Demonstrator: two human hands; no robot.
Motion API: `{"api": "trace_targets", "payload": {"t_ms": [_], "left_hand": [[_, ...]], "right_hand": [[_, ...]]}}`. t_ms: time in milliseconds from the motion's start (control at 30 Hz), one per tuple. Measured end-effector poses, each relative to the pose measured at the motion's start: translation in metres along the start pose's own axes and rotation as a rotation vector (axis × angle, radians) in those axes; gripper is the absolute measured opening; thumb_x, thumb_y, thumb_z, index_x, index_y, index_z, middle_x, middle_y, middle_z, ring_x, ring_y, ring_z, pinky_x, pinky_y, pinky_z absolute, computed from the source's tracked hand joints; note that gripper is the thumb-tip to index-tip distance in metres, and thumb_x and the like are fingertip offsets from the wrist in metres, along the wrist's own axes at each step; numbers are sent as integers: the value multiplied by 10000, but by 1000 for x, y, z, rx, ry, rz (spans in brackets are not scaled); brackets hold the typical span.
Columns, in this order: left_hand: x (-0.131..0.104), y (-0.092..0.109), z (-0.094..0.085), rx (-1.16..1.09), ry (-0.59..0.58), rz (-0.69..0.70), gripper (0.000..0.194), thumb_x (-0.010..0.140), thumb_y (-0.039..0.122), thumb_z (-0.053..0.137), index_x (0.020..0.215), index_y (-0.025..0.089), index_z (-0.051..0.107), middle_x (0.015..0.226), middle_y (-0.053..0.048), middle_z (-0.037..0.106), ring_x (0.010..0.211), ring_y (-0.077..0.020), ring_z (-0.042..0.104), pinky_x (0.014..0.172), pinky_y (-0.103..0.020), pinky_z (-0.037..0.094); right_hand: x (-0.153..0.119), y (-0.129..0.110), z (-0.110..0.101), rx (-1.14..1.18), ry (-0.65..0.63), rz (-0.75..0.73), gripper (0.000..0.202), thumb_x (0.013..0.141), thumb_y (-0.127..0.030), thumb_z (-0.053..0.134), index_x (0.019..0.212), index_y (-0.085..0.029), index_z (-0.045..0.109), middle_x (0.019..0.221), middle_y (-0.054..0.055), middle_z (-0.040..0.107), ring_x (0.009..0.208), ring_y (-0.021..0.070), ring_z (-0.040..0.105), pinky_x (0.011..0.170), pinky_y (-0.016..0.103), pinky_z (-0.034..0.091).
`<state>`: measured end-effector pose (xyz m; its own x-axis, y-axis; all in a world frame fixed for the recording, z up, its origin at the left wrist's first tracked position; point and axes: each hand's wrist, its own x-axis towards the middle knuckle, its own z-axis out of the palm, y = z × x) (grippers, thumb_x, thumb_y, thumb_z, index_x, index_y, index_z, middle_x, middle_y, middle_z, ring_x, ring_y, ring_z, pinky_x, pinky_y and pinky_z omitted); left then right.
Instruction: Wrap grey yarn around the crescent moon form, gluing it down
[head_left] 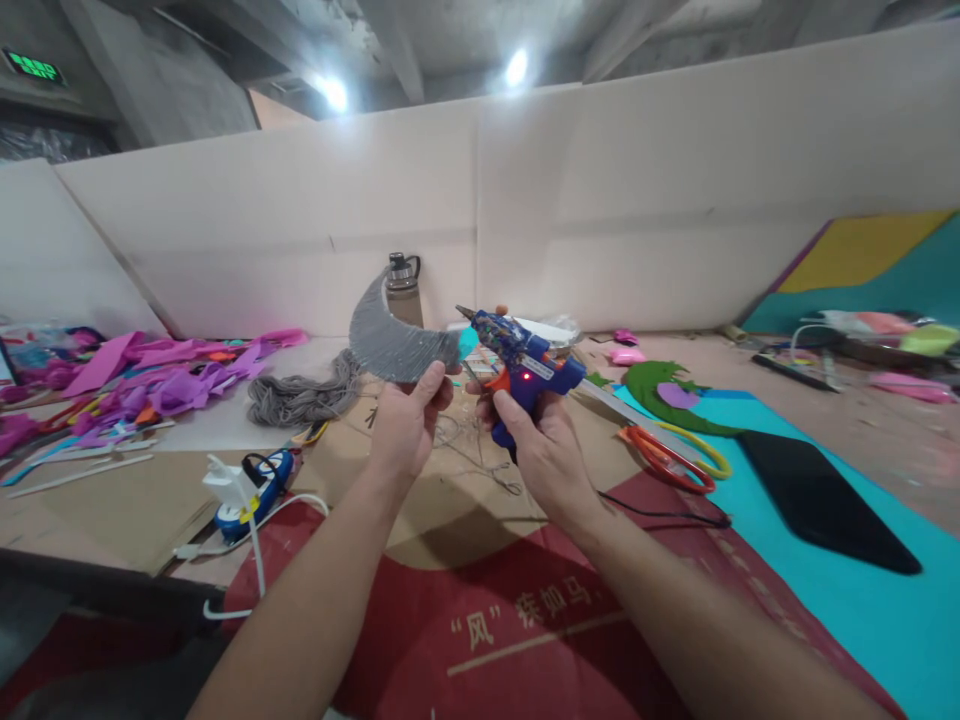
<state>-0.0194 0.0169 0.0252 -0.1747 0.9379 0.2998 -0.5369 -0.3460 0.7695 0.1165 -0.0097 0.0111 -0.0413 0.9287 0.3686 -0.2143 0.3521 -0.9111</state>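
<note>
My left hand (409, 425) pinches the lower right end of a crescent shape wrapped in grey yarn (394, 345), held up above the table. A small bare turquoise tip (468, 344) shows at the crescent's right end. In my right hand (544, 445) is a blue hot glue gun (536, 372) with an orange trigger and a lit red light. Its nozzle points up and left, close to the turquoise tip; whether they touch I cannot tell. Loose grey strands hang below the hands. A hank of grey yarn (304, 392) lies left of my left hand.
At the left are purple and pink scraps (202, 380) and a blue power strip (255, 495) with a white plug. Scissors with red and yellow handles (667, 458), a black tablet-like slab (825, 500) and turquoise sheet (855, 620) lie right. A bottle (403, 295) stands behind the crescent.
</note>
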Motion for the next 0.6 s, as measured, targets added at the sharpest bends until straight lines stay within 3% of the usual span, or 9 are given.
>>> {"api": "trace_targets", "payload": {"t_ms": [267, 433, 600], "left_hand": [[2, -1, -2, 7, -34, 7, 251, 704, 304, 816, 842, 138, 688, 785, -44, 735, 553, -65, 564, 527, -189, 423], [-2, 0, 2, 5, -51, -15, 270, 704, 331, 822, 810, 136, 667, 781, -49, 745, 442, -28, 457, 447, -178, 368], [-7, 3, 6, 32, -57, -89, 336, 706, 400, 816, 788, 112, 663, 743, -65, 741, 396, -12, 438, 399, -154, 337]], "right_hand": [[-3, 0, 2, -23, 6, 18, 333, 842, -486, 638, 899, -158, 646, 761, 35, 651, 652, 142, 567, 615, 275, 461], [-4, 2, 5, -55, 82, 54, 322, 756, -464, 736, 864, -164, 684, 677, 0, 618, 598, 127, 520, 595, 270, 438], [-2, 8, 6, -66, 150, 113, 354, 723, -478, 767, 845, -160, 673, 635, -14, 601, 575, 126, 502, 559, 264, 419]]}}
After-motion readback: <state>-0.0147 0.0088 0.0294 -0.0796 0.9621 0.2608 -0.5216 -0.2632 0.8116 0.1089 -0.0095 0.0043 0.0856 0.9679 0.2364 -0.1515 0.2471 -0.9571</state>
